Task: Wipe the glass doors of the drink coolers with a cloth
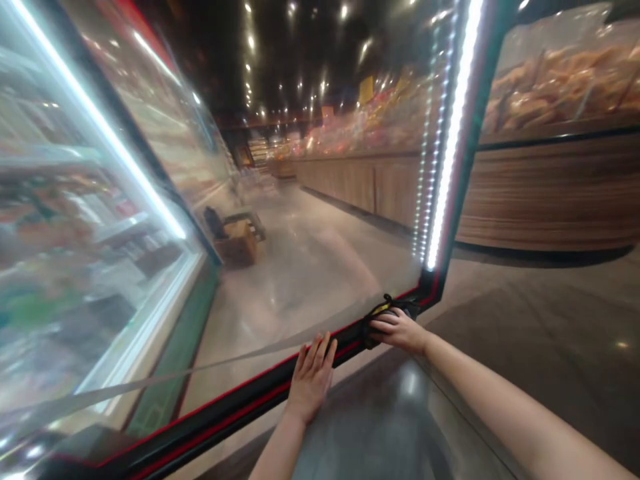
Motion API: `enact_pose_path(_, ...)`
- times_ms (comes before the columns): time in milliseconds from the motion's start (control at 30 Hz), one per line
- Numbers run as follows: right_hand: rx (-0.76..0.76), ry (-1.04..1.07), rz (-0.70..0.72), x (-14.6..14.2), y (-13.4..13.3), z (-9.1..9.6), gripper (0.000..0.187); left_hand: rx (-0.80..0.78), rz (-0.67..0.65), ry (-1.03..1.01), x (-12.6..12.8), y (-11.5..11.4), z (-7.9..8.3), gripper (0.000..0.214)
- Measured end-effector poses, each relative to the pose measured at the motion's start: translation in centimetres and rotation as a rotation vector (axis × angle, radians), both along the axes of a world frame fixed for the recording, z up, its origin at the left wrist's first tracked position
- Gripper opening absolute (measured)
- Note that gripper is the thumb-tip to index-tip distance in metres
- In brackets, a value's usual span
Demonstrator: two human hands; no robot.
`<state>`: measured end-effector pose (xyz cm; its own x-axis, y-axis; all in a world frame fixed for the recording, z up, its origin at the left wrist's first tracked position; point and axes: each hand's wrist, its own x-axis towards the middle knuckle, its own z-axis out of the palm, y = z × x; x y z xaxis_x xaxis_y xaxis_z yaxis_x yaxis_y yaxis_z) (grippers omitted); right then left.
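My right hand has its grip curled over a small dark object with a fleck of yellow, at the lower corner of a glass door. It is too blurred for me to tell what the object is. My left hand lies just beside it, grip wide and flat, fingers stretched along the door's black and red bottom frame. A bright light strip runs up the door's edge. To the left, the chilled case's shelves are a blur of packaged goods. Through the glass a brown box sits on the shiny floor. To the right, a curved wood-fronted worktop carries bagged bread.
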<state>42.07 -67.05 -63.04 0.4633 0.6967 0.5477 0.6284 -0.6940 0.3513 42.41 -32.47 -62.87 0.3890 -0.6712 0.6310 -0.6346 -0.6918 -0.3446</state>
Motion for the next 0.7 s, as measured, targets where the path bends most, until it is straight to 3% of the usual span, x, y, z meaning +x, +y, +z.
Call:
enact_pose_path(167, 0.355, -0.009, -0.267, -0.3, -8.5, -1.6, 0.033, 0.026, -0.025, -0.008, 0.9, -6.4, 0.7, 0.063)
enact_pose_path(300, 0.574, -0.031, -0.423, -0.6, -11.3, -2.2, 0.035, 0.071, -0.056, -0.021, 1.8, -9.5, 2.0, 0.063)
enact_pose_path(500, 0.861, -0.076, -0.499, 0.6, -9.6, -0.6, 0.036, 0.090, -0.083, -0.040, 3.3, -12.8, 4.9, 0.068)
enact_pose_path(700, 1.162, -0.221, -0.557, 3.2, -3.5, 3.7, 0.048, 0.078, -0.095, -0.094, 3.6, -15.0, 9.3, 0.067)
